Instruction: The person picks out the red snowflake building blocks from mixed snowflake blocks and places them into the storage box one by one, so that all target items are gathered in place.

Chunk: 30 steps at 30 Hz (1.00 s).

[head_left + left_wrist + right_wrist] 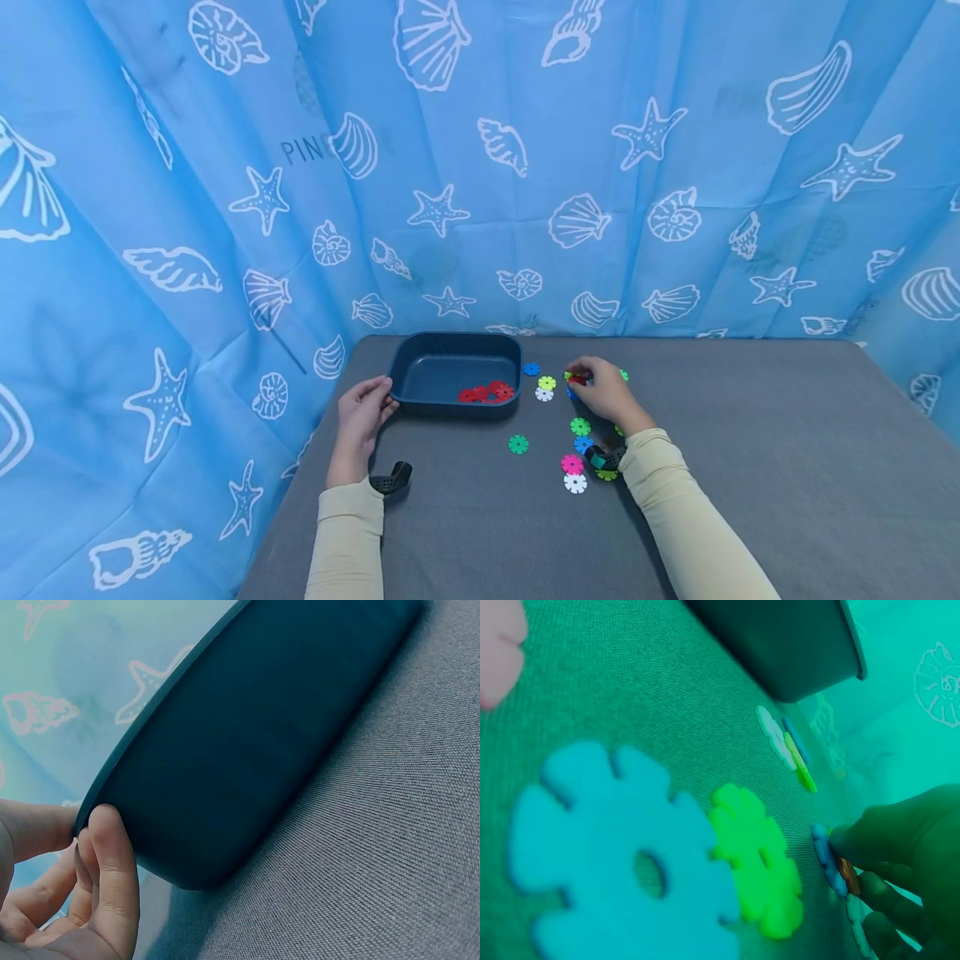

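My left hand pinches the rim of a dark blue rectangular tub at its near left corner; in the left wrist view the thumb is on one side of the rim and a fingertip on the other. Several red notched plastic discs lie in the tub's near right part. To the right of the tub, my right hand is low over the table, its thumb and fingers pinching a red notched disc. A blue disc lies right beside those fingertips.
Between tub and right hand lie a blue disc, a yellow disc and a white disc. Nearer are green, pink and white discs, some beneath the right wrist. A blue shell-print curtain hangs behind the grey table.
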Tool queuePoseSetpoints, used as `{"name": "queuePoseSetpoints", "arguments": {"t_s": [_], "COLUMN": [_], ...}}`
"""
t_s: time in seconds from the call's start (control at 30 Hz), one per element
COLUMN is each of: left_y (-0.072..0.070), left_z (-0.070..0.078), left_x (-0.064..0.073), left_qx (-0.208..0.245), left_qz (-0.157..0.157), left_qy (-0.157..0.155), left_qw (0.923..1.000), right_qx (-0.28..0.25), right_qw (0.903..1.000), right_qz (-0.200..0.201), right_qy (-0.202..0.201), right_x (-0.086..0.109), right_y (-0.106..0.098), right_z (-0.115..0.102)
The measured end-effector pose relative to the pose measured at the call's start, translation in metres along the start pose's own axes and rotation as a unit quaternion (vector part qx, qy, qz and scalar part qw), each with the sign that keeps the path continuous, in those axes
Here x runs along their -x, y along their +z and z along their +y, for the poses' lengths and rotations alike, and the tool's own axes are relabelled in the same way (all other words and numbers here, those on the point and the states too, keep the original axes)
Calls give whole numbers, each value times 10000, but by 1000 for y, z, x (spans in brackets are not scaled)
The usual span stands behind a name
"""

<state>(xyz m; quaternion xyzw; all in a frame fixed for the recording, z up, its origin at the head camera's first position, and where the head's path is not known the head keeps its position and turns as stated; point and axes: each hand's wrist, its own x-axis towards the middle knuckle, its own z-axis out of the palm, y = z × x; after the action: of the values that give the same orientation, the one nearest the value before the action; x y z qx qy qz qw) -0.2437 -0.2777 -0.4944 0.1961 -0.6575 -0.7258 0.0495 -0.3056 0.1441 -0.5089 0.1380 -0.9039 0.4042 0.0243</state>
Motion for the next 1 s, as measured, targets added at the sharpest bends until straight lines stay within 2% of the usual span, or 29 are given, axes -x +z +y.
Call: {"name": "queuePoseSetpoints", "arguments": {"t_s": [0.5,1.0], "left_y": [-1,1], "left_z": [3,3], "left_x": [2,2], "left_qx": [-50,-20], "left_qz": [-44,-5], "left_qy": [-88,-36], "left_qw": [9999,10000], "right_qx": [56,146], "right_qw": [10000,9998], "right_qz": [11,70], "right_qy": [36,-81], "right_x": [-1,-1], "right_y": [2,2], "right_z": [0,1]}}
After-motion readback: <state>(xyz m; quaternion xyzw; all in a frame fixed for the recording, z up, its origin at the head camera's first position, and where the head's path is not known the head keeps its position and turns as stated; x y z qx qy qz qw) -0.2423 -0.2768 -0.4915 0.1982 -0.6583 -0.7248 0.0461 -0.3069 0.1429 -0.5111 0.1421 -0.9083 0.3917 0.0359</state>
